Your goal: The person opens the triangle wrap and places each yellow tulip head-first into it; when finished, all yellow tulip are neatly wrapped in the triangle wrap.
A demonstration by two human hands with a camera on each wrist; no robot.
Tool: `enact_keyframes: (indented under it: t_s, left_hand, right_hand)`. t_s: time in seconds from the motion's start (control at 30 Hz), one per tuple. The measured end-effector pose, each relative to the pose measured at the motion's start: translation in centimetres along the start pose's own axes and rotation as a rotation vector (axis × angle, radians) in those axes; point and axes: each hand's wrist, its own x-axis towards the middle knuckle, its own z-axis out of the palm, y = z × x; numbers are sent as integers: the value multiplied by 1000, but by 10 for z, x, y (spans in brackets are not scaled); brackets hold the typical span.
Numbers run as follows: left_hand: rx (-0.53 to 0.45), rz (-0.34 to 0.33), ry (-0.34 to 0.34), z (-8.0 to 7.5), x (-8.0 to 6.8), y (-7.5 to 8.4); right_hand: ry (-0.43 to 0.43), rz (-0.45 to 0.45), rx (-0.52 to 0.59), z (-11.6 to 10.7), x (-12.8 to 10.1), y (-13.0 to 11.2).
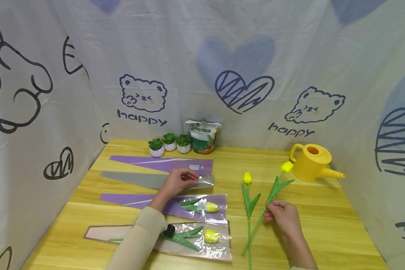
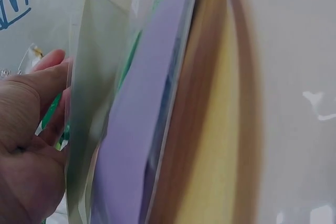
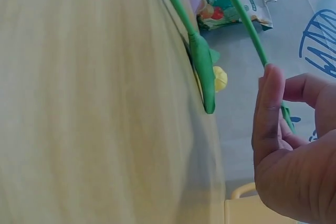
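My right hand (image 1: 284, 216) pinches the green stem of a yellow artificial tulip (image 1: 286, 167) between thumb and fingers; its bloom is raised toward the watering can. A second yellow tulip (image 1: 247, 178) lies on the table to the left, and the two stems cross low down. My left hand (image 1: 178, 182) is over the grey flower sleeve (image 1: 131, 179), pinching it near its clear right end. In the left wrist view the fingertips meet the edge of the grey sleeve (image 2: 97, 82), partly hidden by it. Facing the right wrist camera, the held stem (image 3: 247, 22) runs up from the fingertips.
Nearer me lie a purple sleeve (image 1: 138, 199) and a pink sleeve (image 1: 101, 232), each with a yellow tulip inside. Another purple sleeve (image 1: 162, 163) lies farther back. Behind stand several potted succulents (image 1: 183, 144), a clipped bag (image 1: 204, 137) and, right, a yellow watering can (image 1: 312, 163).
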Motion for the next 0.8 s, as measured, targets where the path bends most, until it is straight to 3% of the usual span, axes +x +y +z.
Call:
enact_keyframes:
  t_s: [0.23,0.43,0.8]
  left_hand:
    - [27,25,-34,1,-3,0]
    - [-2,32,-16,2,-5,-1]
    - [-45,33,-7,5,-5,1]
  right_hand:
    - [28,-36,76,0,2,-6]
    - [56,-82,147,2,4,-12]
    - [187,-193,262,13,10,-25]
